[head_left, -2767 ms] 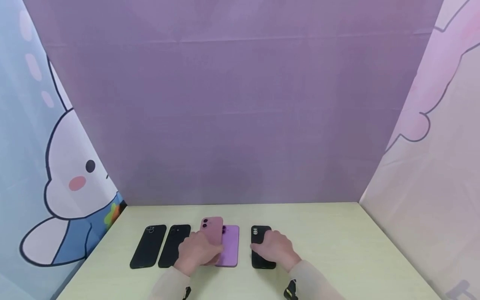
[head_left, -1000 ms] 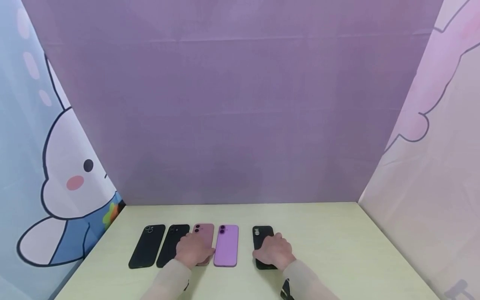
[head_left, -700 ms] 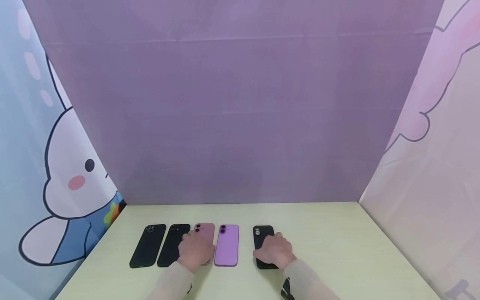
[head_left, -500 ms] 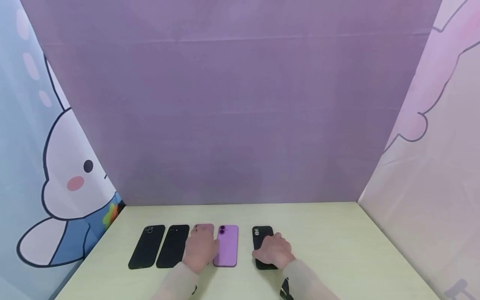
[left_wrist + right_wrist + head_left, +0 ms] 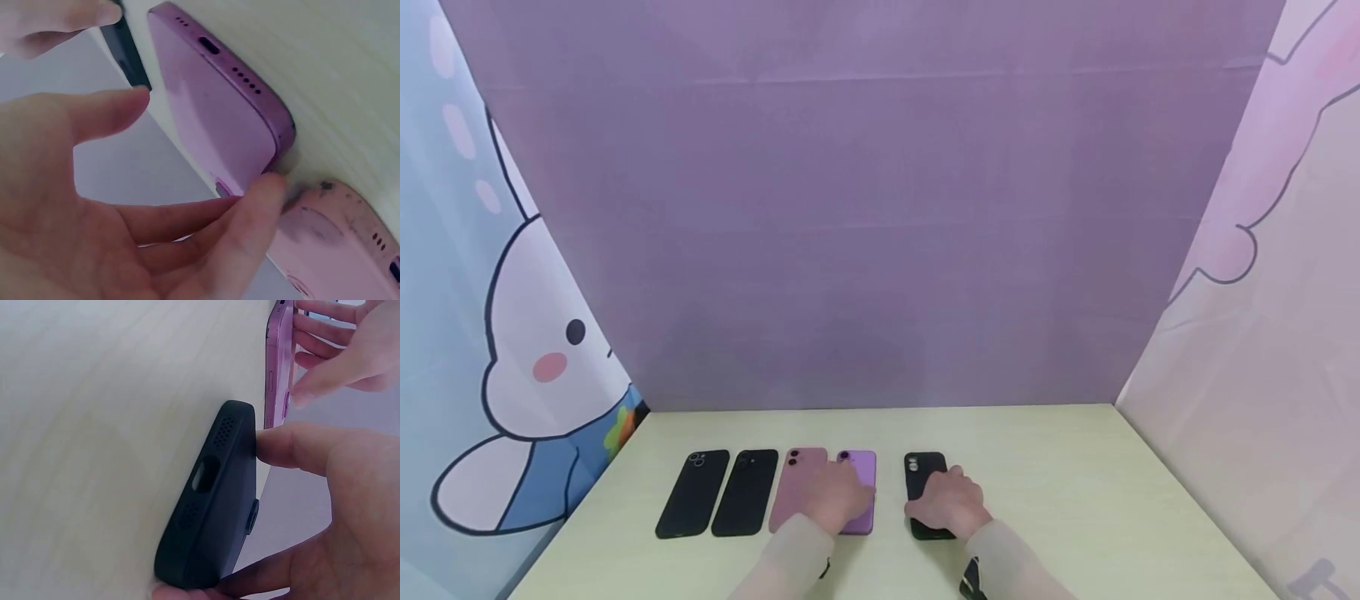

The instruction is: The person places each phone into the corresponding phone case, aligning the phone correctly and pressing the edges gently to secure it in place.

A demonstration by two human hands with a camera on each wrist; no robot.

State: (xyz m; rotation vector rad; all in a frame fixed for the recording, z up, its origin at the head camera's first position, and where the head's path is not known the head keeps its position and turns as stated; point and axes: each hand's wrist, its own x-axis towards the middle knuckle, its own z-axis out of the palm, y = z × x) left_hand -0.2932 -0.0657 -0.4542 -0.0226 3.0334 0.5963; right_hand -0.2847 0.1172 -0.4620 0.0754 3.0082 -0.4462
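Note:
Over the purple phone [image 5: 867,468], my left hand [image 5: 838,496] spreads its thumb and fingers to either side. The left wrist view has the fingertips [image 5: 265,187] beside the purple phone's edge, in the gap toward the pink phone [image 5: 790,492], while the thumb [image 5: 119,112] stands off the opposite side. The purple phone lies back up, its lower end with the charging port showing. My right hand [image 5: 951,502] grips a phone in a black case [image 5: 228,487] by its two long edges, thumb on one, fingers on the other. Part of its back is covered by that hand.
Two black phones [image 5: 692,493] [image 5: 746,493] lie back up at the left end of the row on the pale table [image 5: 1060,467]. A purple cloth panel [image 5: 880,208] rises behind the table, and printed cloths flank it left and right.
My left hand set the pink phone down left of the purple one, let it go and moved right over the purple phone. My right hand stays on the black-cased phone, which shifted slightly right earlier.

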